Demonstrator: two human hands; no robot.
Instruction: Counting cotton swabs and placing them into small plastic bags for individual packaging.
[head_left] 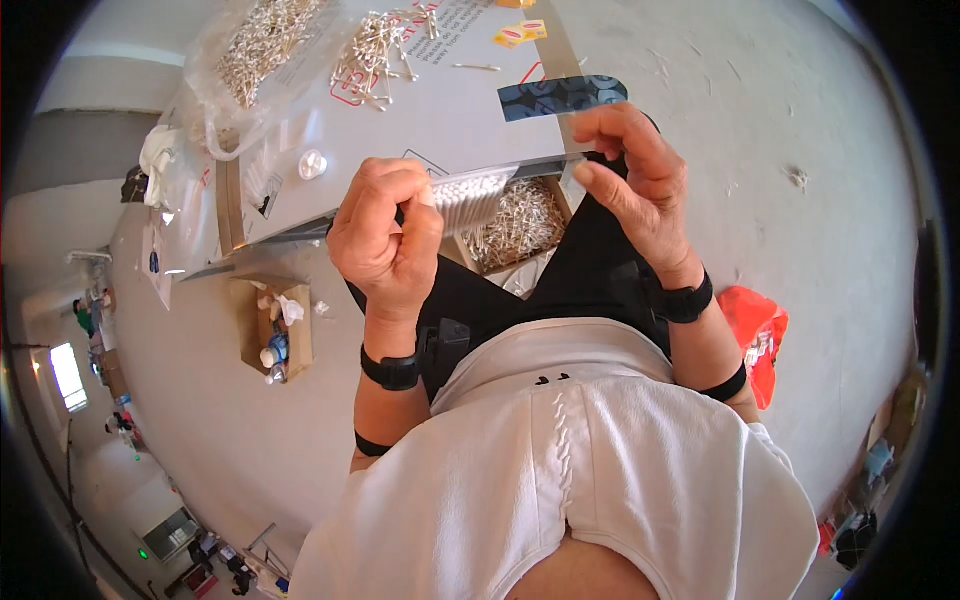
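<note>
Grey worktop (420, 120), upper centre, carries loose cotton swabs (375, 50). Centre frame, I see left hand (385, 235) closed on a packed swab bundle (468, 197); right hand (635, 185) pinches a thin clear strip (545, 165) btwn thumb & fingers.

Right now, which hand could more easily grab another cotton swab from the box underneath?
Probably the right hand. Its fingers are loose, only pinching the clear plastic packet's edge, and it hovers near the brown cardboard box of white cotton swabs. The left hand is clenched around the bundle of white swabs.
</note>
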